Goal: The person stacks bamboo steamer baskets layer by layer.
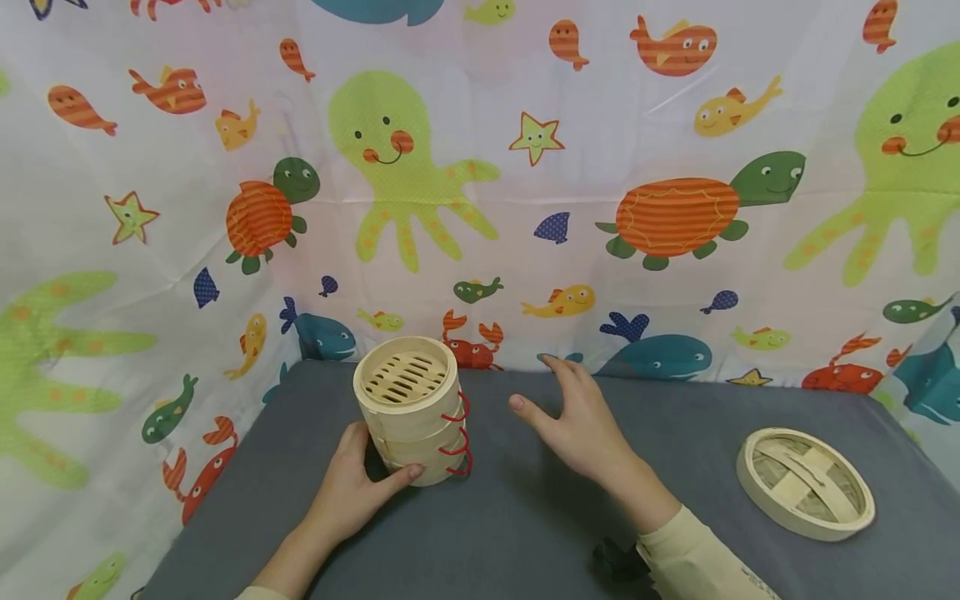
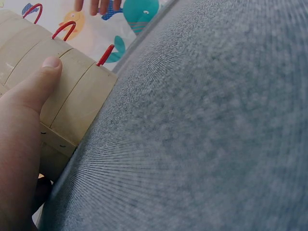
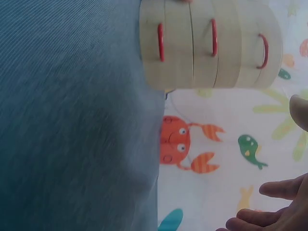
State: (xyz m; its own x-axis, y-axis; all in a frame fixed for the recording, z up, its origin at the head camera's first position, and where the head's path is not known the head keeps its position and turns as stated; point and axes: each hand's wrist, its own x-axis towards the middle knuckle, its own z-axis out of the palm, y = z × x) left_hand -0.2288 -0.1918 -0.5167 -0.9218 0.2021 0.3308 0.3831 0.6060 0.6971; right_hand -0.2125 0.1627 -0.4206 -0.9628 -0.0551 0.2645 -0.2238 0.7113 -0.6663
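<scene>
While the left hand (image 1: 348, 487) grips the lower part of the bamboo steamer (image 1: 416, 429), its thumb across the near side, the right hand (image 1: 585, 421) hovers apart from it, fingers extended. The steamer stands on the gray table (image 1: 465, 550), slatted top showing, red loops (image 3: 214, 37) on its side. Well to the right lies a round lid (image 1: 810, 487).

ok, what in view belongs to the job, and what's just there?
Job:
bamboo steamer stack, held in the left grip
right grip, beside it, not touching
round lid, set apart; probably belongs, similar pale make

Just there:
sea-creature curtain, backdrop
grey table covering, work surface only
</scene>
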